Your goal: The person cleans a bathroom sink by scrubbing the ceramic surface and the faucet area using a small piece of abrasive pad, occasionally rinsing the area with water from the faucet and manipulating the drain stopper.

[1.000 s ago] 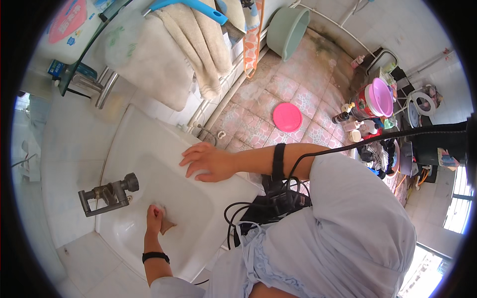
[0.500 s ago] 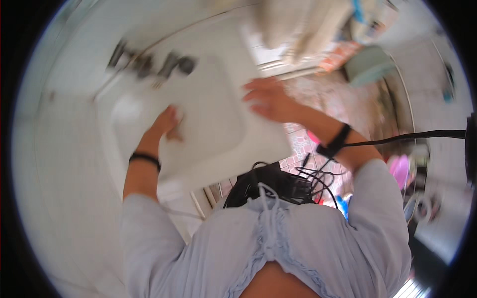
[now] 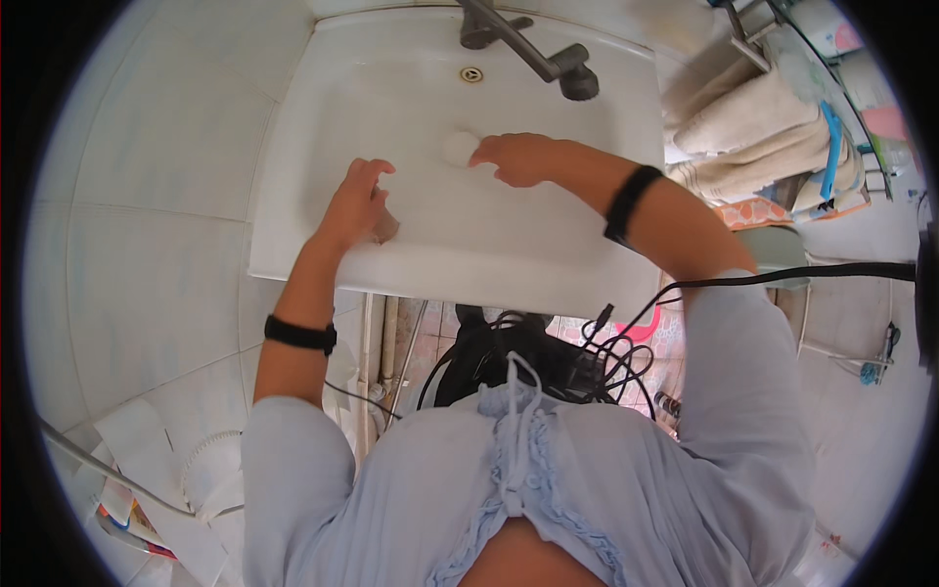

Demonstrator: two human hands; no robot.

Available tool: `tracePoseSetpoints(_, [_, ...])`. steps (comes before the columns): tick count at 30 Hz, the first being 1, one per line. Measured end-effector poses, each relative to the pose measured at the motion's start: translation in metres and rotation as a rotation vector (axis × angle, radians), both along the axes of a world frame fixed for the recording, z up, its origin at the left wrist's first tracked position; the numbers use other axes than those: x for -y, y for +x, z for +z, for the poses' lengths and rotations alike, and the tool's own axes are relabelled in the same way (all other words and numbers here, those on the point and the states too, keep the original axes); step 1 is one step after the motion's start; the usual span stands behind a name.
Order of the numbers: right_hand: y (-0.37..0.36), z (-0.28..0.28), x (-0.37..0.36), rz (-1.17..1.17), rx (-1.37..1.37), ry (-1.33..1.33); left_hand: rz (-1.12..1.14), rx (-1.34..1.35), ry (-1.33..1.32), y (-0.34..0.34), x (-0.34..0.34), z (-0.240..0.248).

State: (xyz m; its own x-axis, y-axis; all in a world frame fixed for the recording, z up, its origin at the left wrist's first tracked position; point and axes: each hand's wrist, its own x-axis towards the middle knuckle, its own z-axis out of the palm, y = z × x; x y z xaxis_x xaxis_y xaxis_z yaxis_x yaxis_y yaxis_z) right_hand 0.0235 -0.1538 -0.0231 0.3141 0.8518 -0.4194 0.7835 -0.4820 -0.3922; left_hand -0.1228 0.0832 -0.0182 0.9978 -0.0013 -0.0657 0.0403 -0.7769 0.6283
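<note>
Both hands are over a white sink [image 3: 421, 269]. My left hand [image 3: 354, 207] is over its front left part, fingers curled with the index finger stretched out. A small brownish-grey thing [image 3: 386, 228] shows under its palm and seems held there; its kind cannot be made out. My right hand [image 3: 518, 159] reaches in from the right with fingers bent. Its fingertips close on the edge of a round white thing [image 3: 460, 149], pale against the basin and too blurred to name.
A dark metal faucet [image 3: 523, 44] with a swivel head overhangs the back, near the drain [image 3: 471, 74]. Beige towels [image 3: 748, 127] hang at right. A black cable [image 3: 822, 270] runs from the right edge to my right arm. Loose black cables [image 3: 621, 362] lie below the sink.
My view has swung so the sink sits straight ahead. My right hand has moved from the sink's right rim into the basin, to the round white thing. My left hand stays over the basin.
</note>
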Motion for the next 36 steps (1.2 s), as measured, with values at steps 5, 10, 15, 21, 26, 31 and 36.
tracePoseSetpoints(5, [0.020,-0.053,-0.029,0.117,0.203,0.089,0.229,0.188,-0.032,-0.037,0.015,0.012])
tracePoseSetpoints(10, [0.018,-0.040,-0.057,0.066,0.207,-0.088,0.430,0.283,0.038,-0.058,0.019,-0.004])
tracePoseSetpoints(15, [0.032,-0.044,-0.047,-0.024,0.054,0.071,0.476,0.242,0.016,-0.060,0.022,-0.002])
tracePoseSetpoints(21, [0.039,-0.049,-0.044,-0.004,0.038,0.160,0.469,0.221,0.002,-0.059,0.020,-0.001])
tracePoseSetpoints(26, [0.043,-0.048,-0.020,-0.110,-0.022,0.378,0.461,0.205,-0.015,-0.060,0.019,-0.003])
tracePoseSetpoints(31, [0.036,-0.027,0.004,-0.195,-0.138,0.228,0.483,0.168,-0.017,-0.061,0.019,-0.002])
tracePoseSetpoints(36, [0.041,-0.014,0.013,-0.136,-0.143,0.125,0.467,0.194,-0.048,-0.059,0.018,-0.003])
